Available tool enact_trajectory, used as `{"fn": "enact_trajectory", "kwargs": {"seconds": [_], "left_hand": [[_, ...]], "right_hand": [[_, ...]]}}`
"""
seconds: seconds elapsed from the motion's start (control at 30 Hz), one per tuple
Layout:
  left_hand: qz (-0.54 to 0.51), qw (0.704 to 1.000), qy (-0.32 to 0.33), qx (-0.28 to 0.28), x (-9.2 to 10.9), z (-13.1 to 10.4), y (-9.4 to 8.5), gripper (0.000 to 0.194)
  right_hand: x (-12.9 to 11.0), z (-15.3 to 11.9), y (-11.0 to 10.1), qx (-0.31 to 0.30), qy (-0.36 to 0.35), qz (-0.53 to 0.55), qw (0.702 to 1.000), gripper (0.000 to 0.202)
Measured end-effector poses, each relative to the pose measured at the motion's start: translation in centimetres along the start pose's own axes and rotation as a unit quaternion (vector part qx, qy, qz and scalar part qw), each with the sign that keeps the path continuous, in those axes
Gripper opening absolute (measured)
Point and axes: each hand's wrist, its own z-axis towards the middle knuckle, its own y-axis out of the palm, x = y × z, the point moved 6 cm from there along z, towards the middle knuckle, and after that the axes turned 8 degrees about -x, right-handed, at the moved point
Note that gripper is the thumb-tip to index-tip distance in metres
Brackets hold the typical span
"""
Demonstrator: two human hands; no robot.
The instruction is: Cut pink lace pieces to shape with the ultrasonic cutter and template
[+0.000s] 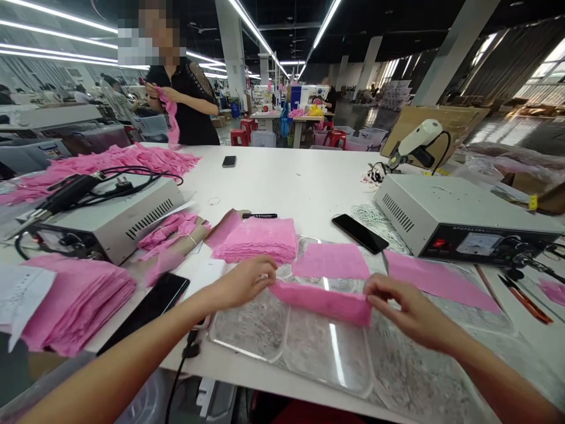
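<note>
Between my hands a folded strip of pink fabric (322, 301) is stretched over the clear plastic mats (329, 353). My left hand (249, 281) pinches its left end, and my right hand (395, 303) pinches its right end. Just beyond the strip lies a flat pink piece (330, 261). A stack of pink pieces (260, 238) sits behind my left hand, partly on brown paper. To the right of my right hand lies a longer pink piece (441, 281).
Grey machine boxes stand left (119, 218) and right (468, 218). Phones (359, 232), a black marker (259, 216), orange-handled tweezers (527, 300) and another pink stack (79, 300) lie on the table (282, 176). Across it, a person (180, 100) holds pink fabric.
</note>
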Motion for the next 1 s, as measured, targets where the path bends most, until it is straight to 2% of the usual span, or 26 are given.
{"fn": "enact_trajectory", "kwargs": {"seconds": [0.13, 0.23, 0.3, 0.37, 0.47, 0.53, 0.6, 0.67, 0.73, 0.87, 0.93, 1.0], "left_hand": [[0.034, 0.997, -0.025, 0.066, -3.0, 4.0, -6.6, 0.014], [0.067, 0.987, -0.049, 0.136, -5.6, 4.9, -11.4, 0.015], [0.087, 0.980, -0.060, 0.167, -7.2, 4.3, -13.1, 0.017], [0.104, 0.978, -0.068, 0.171, -8.6, 3.1, -13.1, 0.018], [0.120, 0.980, -0.074, 0.139, -10.6, 0.8, -10.8, 0.019], [0.129, 0.982, -0.073, 0.119, -11.2, -0.5, -8.9, 0.020], [0.138, 0.982, -0.067, 0.110, -10.7, -1.3, -7.1, 0.021], [0.144, 0.984, -0.050, 0.097, -9.1, -1.2, -5.2, 0.024], [0.143, 0.988, -0.014, 0.054, -6.6, 0.0, -2.7, 0.023], [0.147, 0.987, 0.046, -0.046, -2.1, 4.0, 3.0, 0.015], [0.158, 0.983, 0.048, -0.076, -1.3, 5.7, 4.9, 0.015], [0.171, 0.980, 0.038, -0.094, -1.2, 6.9, 5.9, 0.019]], "right_hand": [[-1.1, 7.0, -4.6, 0.058, -0.023, -0.018, 0.998, 0.024], [-2.9, 12.2, -7.7, 0.168, -0.048, -0.036, 0.984, 0.015], [-4.3, 15.0, -8.1, 0.209, -0.098, -0.051, 0.972, 0.012], [-4.9, 17.1, -6.6, 0.191, -0.133, -0.059, 0.971, 0.012], [-4.2, 18.5, -2.3, 0.129, -0.148, -0.057, 0.979, 0.011], [-3.1, 18.0, 0.6, 0.083, -0.149, -0.050, 0.984, 0.010], [-1.7, 16.4, 2.2, 0.063, -0.134, -0.037, 0.988, 0.010], [0.0, 14.2, 2.6, 0.062, -0.105, -0.023, 0.992, 0.012], [1.3, 11.7, 2.6, 0.049, -0.081, -0.014, 0.995, 0.012], [2.8, 7.9, 3.2, -0.002, -0.047, -0.042, 0.998, 0.010], [3.1, 7.0, 3.6, -0.006, -0.036, -0.069, 0.997, 0.012], [3.1, 6.8, 3.8, 0.004, -0.031, -0.077, 0.997, 0.013]]}}
